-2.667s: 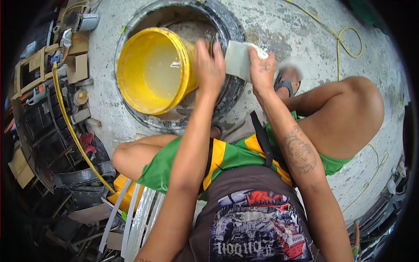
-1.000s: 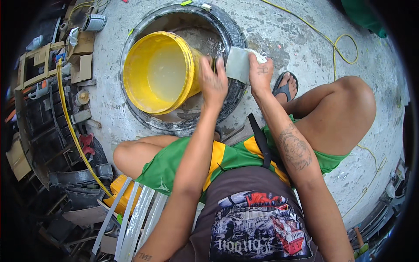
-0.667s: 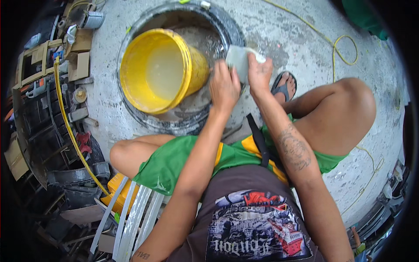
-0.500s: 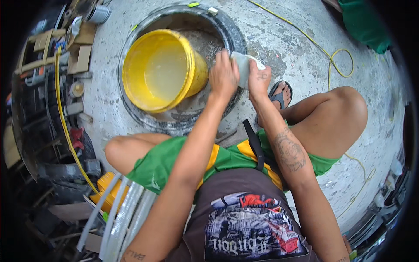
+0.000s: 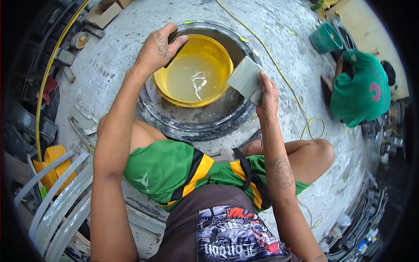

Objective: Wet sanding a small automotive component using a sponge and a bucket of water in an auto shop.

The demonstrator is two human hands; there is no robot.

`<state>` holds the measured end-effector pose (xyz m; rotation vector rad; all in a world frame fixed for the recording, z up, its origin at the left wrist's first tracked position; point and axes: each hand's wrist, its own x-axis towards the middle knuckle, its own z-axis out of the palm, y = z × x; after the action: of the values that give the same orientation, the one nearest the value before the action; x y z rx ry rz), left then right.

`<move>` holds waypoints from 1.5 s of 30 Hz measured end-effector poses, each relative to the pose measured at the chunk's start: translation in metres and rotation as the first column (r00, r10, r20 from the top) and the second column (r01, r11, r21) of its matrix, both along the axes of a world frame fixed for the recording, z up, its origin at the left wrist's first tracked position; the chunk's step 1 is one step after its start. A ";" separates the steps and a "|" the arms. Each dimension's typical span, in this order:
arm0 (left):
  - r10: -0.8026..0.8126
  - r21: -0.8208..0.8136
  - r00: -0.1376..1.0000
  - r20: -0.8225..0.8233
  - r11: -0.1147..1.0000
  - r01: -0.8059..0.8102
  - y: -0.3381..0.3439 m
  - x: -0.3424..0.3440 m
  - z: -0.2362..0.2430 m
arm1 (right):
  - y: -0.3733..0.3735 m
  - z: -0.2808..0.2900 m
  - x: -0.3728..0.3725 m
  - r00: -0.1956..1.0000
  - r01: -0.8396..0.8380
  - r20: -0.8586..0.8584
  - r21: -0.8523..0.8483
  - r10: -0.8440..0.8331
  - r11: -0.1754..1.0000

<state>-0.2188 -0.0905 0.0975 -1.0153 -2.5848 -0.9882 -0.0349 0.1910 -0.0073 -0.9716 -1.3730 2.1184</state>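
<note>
Nearest me, the two hands have parted: half a second ago the left hand (image 5: 155, 50) was up against the right, and now it hangs over the left rim of the yellow bucket (image 5: 205, 44), pinching what looks like a thin dark piece (image 5: 173, 57) edge-on between thumb and fingers. The right hand (image 5: 268, 94) grips a flat grey rectangular piece (image 5: 244, 76) by its near right end, so I judge the contact on that piece is broken off for now. Its free end points left, beside the bucket's right rim; I can't tell whether they touch. The bucket, holding cloudy water, stands between the hands inside a tyre (image 5: 187, 130). Farther off to the right, a co-worker in a green shirt (image 5: 358, 91) has come into view, crouching near a green bucket (image 5: 326, 38).
</note>
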 end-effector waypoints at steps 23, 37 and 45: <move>0.102 0.309 0.995 0.008 0.946 -0.099 -0.076 -0.012 -0.012 | -0.100 -0.174 -0.203 -0.104 -0.811 0.972 0.038 0.208 -0.584; -0.060 0.110 0.995 -0.078 0.992 0.069 0.002 -0.005 -0.012 | -0.003 0.028 0.027 0.836 -0.524 -0.193 -0.002 0.514 0.852; -0.021 -0.150 0.977 0.213 0.987 0.054 0.007 0.045 -0.031 | -0.006 -0.027 0.097 0.875 -0.455 -0.315 -0.279 0.367 0.846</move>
<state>-0.1739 -0.0831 0.0661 -1.0522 -2.8644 -0.9640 0.0619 0.1848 -0.0345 -0.5170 -1.1831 2.7711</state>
